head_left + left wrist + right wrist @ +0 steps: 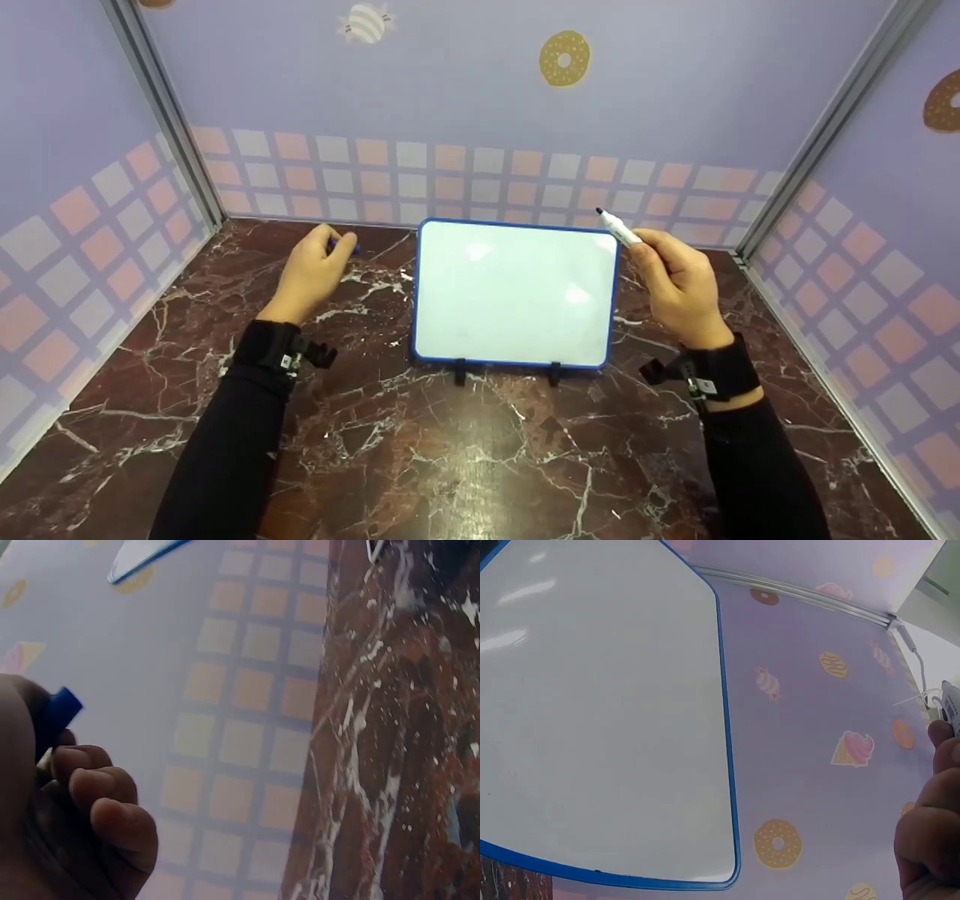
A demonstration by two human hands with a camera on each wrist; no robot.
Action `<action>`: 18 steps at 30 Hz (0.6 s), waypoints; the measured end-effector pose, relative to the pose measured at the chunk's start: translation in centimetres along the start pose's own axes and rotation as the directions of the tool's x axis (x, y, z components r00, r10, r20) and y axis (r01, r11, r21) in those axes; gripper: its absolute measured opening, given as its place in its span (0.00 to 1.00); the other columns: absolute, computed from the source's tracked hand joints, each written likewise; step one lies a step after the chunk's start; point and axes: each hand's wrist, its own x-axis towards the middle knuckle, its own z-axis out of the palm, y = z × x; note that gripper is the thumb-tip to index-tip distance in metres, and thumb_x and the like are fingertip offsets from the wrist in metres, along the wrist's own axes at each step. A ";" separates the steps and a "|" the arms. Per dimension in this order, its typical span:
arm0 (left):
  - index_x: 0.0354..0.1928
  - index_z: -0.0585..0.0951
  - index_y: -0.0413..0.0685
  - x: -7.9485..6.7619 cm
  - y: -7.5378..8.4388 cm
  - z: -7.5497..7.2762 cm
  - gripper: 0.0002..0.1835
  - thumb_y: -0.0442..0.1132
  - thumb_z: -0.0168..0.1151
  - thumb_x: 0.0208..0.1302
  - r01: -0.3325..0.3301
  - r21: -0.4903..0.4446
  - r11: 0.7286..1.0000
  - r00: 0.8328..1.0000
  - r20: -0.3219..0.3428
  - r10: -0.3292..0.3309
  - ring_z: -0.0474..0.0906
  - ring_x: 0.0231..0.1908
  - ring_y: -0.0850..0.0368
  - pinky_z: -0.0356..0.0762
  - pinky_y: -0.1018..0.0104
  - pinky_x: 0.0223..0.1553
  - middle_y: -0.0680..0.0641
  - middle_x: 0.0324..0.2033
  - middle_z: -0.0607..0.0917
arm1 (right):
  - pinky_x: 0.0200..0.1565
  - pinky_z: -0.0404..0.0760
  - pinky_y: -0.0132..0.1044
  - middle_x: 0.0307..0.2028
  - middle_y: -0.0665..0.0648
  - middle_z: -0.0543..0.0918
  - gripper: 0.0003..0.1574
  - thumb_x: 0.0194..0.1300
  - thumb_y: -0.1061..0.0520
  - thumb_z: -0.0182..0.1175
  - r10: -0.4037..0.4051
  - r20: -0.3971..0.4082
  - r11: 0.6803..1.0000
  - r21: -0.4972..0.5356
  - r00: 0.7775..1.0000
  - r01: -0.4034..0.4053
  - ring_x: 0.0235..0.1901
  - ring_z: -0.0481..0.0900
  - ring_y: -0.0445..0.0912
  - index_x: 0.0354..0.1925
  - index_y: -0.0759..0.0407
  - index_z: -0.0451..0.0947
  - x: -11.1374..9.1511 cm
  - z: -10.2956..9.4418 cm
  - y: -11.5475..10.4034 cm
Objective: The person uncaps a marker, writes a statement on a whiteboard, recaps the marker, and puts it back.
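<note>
A small whiteboard (516, 294) with a blue rim stands propped on the table between my hands, its white surface bare of marks. My right hand (681, 291) grips a white marker (619, 228) near the board's upper right corner. The marker's dark tip is uncovered and points up and to the left. On the board's other side, my left hand (309, 264) holds a blue marker cap (60, 714) between thumb and forefinger. Its remaining fingers are curled in, and part of the cap is hidden by the hand.
Black feet (460, 372) of a stand hold the board's lower edge. The table (360, 457) has a dark red marbled top. Behind it rises a lilac wall (465, 82) with printed sweets and checks, and side panels close in on both sides.
</note>
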 end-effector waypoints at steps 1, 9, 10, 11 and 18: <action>0.49 0.74 0.42 0.0 -0.3 -0.1 0.25 0.60 0.47 0.90 0.012 0.014 1.000 1.000 0.028 -0.012 0.70 0.32 0.46 0.66 0.54 0.40 0.43 0.36 0.76 | 0.27 0.66 0.26 0.25 0.57 0.78 0.14 0.75 0.78 0.60 -0.001 -0.002 1.000 0.000 1.000 0.001 0.23 0.69 0.37 0.51 0.72 0.88 0.0 0.0 0.0; 0.50 0.71 0.42 -0.1 -2.1 -0.3 0.22 0.57 0.52 0.88 0.080 0.104 0.991 0.987 0.130 -0.093 0.69 0.38 0.45 0.66 0.51 0.44 0.42 0.40 0.72 | 0.27 0.65 0.27 0.25 0.57 0.77 0.13 0.74 0.79 0.60 -0.021 -0.007 1.000 0.006 1.000 0.021 0.23 0.69 0.37 0.51 0.73 0.88 0.1 0.2 -0.3; 0.49 0.71 0.42 0.0 -2.3 -0.3 0.21 0.56 0.53 0.87 0.080 0.118 0.990 0.987 0.133 -0.095 0.70 0.39 0.45 0.66 0.51 0.44 0.42 0.40 0.73 | 0.27 0.65 0.27 0.25 0.57 0.77 0.13 0.74 0.79 0.61 -0.018 -0.008 1.000 0.005 1.000 0.019 0.23 0.69 0.37 0.51 0.73 0.88 0.0 0.3 -0.3; 0.48 0.72 0.42 0.1 -2.5 -0.3 0.21 0.55 0.55 0.86 0.080 0.133 0.988 0.986 0.134 -0.098 0.70 0.40 0.45 0.67 0.51 0.45 0.42 0.41 0.73 | 0.27 0.65 0.27 0.25 0.57 0.77 0.13 0.74 0.79 0.61 -0.017 -0.008 1.000 0.003 1.000 0.017 0.24 0.69 0.37 0.51 0.73 0.88 0.0 0.3 -0.2; 0.50 0.74 0.40 0.1 -4.4 -0.2 0.17 0.49 0.60 0.81 0.073 0.209 0.975 0.984 0.142 -0.105 0.75 0.38 0.43 0.70 0.51 0.43 0.41 0.42 0.78 | 0.26 0.66 0.26 0.25 0.57 0.77 0.14 0.76 0.78 0.59 0.014 -0.003 1.000 0.006 1.000 -0.014 0.23 0.69 0.37 0.52 0.73 0.88 -0.1 0.2 -0.1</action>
